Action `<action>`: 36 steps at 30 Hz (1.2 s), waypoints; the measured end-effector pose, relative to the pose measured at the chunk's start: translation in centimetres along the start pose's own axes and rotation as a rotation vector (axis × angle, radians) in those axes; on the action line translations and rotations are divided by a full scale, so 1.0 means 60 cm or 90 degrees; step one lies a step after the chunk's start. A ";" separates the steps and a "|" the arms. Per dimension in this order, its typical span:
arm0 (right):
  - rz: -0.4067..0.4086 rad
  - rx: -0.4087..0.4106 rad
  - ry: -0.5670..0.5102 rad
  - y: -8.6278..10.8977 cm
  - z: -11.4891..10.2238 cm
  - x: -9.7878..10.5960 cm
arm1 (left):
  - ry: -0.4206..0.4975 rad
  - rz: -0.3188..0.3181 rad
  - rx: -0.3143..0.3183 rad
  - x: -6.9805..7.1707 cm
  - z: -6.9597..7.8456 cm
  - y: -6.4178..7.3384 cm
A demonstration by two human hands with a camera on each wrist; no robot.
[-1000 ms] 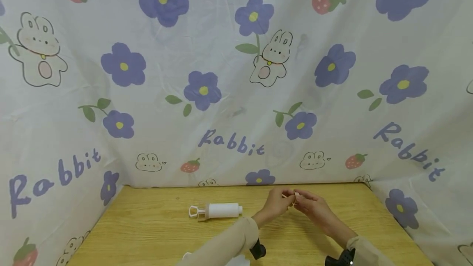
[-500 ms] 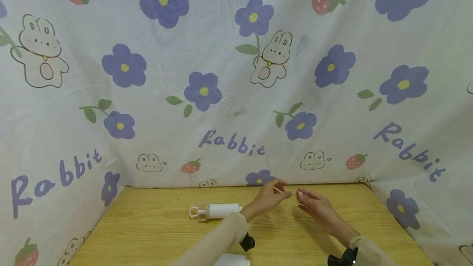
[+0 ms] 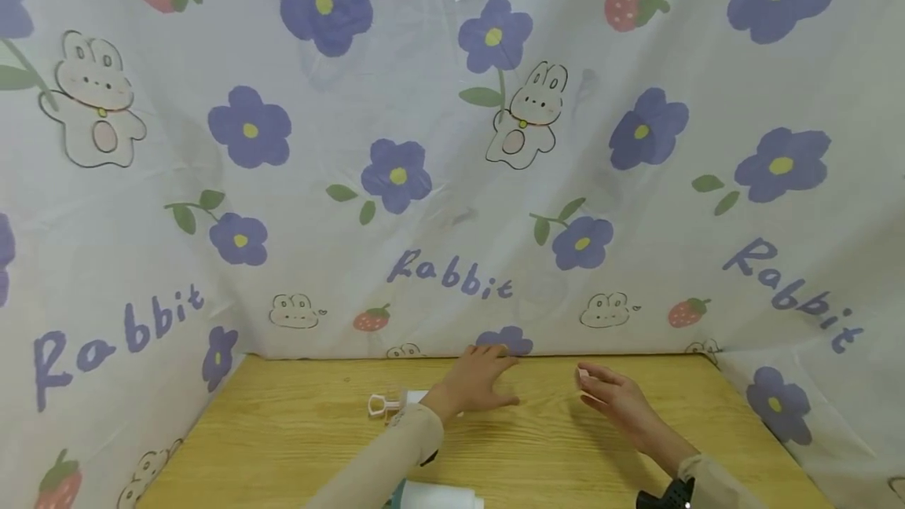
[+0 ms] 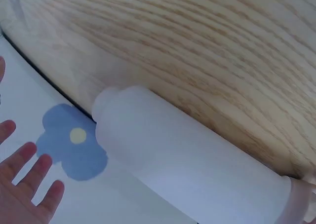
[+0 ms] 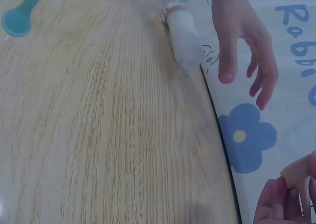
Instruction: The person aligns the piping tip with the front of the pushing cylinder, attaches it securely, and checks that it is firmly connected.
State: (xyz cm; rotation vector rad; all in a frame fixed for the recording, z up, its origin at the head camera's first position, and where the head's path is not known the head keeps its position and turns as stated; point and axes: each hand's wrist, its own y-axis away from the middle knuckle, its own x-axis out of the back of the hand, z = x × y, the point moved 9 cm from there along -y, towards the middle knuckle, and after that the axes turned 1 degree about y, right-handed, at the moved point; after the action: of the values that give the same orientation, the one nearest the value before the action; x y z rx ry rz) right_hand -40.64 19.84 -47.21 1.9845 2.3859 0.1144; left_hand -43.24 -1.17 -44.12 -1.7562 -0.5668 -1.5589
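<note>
My left hand [image 3: 475, 382] is held with fingers spread, holding nothing, above a white cylinder [image 4: 192, 155] that lies on its side. The cylinder has a clear collar and a white looped pull handle [image 3: 379, 406] at its left end; in the head view the hand and sleeve cover part of its body. To the right, my right hand [image 3: 622, 407] pinches a small pale piece [image 3: 583, 373] between thumb and fingers, raised over the table. The fingers hide most of that piece, and I cannot tell its kind.
Nearer my body lies a second white cylinder [image 3: 438, 496] with a teal end, partly under the left sleeve. A teal rod with a round end [image 5: 17, 21] shows in the right wrist view. A printed curtain [image 3: 452, 140] hangs behind the wooden table [image 3: 283, 446].
Both hands were together at the small piece. The left hand has let go and moved left over the white cylinder; the right keeps the piece and has shifted slightly right.
</note>
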 end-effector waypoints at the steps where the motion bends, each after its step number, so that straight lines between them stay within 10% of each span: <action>1: 0.001 -0.003 0.002 0.000 0.000 0.000 | 0.007 -0.005 0.004 0.000 -0.005 0.003; 25: -0.005 -0.018 -0.013 0.003 0.005 0.015 | 0.284 -0.079 0.145 0.000 -0.191 0.189; 36: -0.009 -0.022 -0.021 -0.003 0.009 0.019 | 0.485 -0.106 0.180 -0.027 -0.224 0.227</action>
State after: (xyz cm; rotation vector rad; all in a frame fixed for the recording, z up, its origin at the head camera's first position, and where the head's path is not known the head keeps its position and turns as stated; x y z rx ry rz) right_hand -41.00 20.95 -47.72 1.9397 2.3608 0.1213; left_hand -42.53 -19.89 -48.39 -0.8210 -0.5121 -1.9838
